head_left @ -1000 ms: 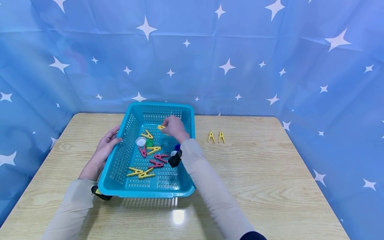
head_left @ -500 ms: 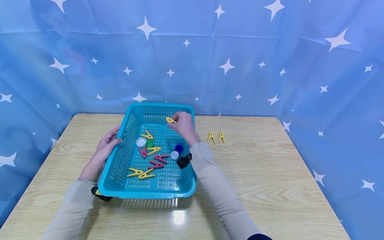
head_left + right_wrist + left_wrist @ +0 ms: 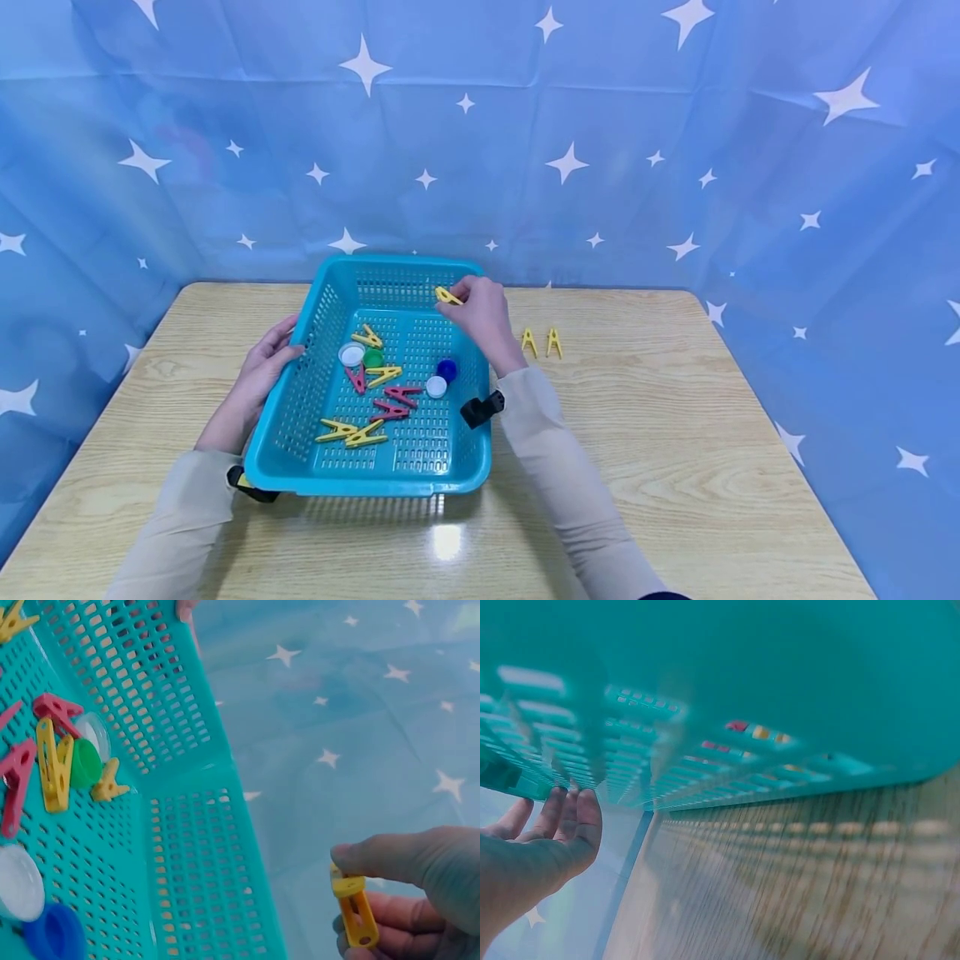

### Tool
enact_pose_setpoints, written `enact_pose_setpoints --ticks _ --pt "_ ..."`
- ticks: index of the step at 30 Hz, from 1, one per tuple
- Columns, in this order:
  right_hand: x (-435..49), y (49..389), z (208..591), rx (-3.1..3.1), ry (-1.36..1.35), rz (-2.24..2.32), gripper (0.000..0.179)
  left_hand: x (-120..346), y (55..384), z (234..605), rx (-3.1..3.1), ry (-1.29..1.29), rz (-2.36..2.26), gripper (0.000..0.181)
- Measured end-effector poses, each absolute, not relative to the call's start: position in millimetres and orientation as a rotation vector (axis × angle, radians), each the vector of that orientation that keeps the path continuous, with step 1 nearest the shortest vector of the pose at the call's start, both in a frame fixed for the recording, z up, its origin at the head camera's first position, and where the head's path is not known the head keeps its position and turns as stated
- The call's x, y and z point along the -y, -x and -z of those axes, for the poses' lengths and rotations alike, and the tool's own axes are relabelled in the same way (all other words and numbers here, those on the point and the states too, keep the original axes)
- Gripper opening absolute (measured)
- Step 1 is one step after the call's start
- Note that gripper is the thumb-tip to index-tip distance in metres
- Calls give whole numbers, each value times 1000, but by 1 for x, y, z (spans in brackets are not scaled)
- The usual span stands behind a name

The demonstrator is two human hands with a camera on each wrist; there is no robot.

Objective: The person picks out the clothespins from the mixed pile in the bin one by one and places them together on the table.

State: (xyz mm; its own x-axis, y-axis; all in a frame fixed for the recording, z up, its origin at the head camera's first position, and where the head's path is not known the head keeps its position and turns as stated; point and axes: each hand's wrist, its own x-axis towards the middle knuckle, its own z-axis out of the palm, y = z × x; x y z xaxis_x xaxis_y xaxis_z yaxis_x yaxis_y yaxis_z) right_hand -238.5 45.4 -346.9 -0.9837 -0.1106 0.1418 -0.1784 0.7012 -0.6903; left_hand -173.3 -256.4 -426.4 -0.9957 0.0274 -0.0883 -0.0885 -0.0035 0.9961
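My right hand [image 3: 480, 310] pinches a yellow clothespin [image 3: 354, 906] between thumb and fingers, over the far right corner of the blue-green plastic basket [image 3: 367, 483]. At the basket's left rim my left hand [image 3: 264, 367] grips the edge, thumb on top; the left wrist view shows its fingers [image 3: 589, 817] against the outer wall. Inside the basket lie several yellow clothespins [image 3: 384, 375], red clothespins [image 3: 392, 410], a green cap [image 3: 373, 358], a blue cap [image 3: 447, 370] and white caps [image 3: 437, 387].
Two yellow clothespins [image 3: 553, 342] lie side by side on the wooden table [image 3: 660, 433], right of the basket. A blue star-patterned cloth [image 3: 570, 100] hangs behind the table and along its sides. A black wrist camera [image 3: 482, 409] overlaps the basket's right wall.
My right hand has risen and moved right with the yellow clothespin, from over the basket's middle toward its far right corner. The left hand stays at the rim.
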Motion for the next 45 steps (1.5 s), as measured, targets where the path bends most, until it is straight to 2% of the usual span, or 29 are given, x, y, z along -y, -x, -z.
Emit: enact_pose_setpoints --ticks 19,45 --pt "-103 234 342 2729 -158 -1184 20 258 175 428 -2161 80 -2149 60" --pt "-206 242 396 2764 245 -1128 28 258 173 431 -2146 48 -2182 60"
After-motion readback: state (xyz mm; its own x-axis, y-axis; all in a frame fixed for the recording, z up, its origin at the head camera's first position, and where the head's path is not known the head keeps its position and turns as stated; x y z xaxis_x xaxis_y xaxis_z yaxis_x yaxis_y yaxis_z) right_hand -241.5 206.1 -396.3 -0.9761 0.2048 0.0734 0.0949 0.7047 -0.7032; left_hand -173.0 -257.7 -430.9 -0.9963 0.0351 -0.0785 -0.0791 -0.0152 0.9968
